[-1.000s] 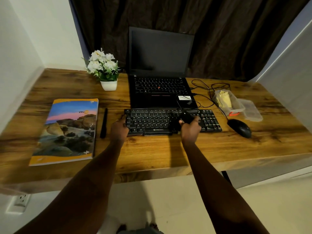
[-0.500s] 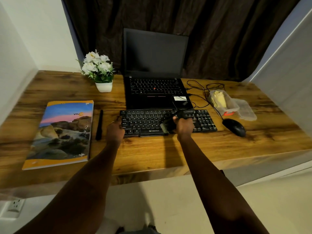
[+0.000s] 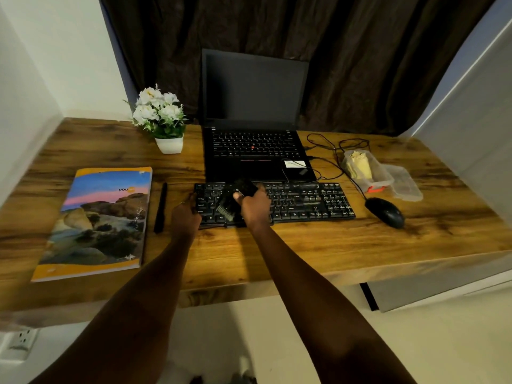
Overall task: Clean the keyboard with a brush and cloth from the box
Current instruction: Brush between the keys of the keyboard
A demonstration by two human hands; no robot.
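A black keyboard (image 3: 304,202) lies on the wooden desk in front of the laptop. My right hand (image 3: 253,206) is closed around a black brush (image 3: 234,199), whose pale bristles rest on the keys at the keyboard's left part. My left hand (image 3: 186,216) grips the keyboard's left end and holds it steady. A clear plastic box (image 3: 370,173) with a yellow cloth (image 3: 360,164) inside stands at the right, and its lid (image 3: 406,182) lies beside it.
The open black laptop (image 3: 253,120) stands behind the keyboard, with cables (image 3: 329,153) trailing to its right. A black mouse (image 3: 385,212) sits right of the keyboard. To the left lie a black pen (image 3: 160,207) and a colourful book (image 3: 98,220). A white flower pot (image 3: 162,120) stands at the back.
My right hand has swept the brush leftward over the keys, from the keyboard's middle-right to its left part. My left hand stays at the keyboard's left end.
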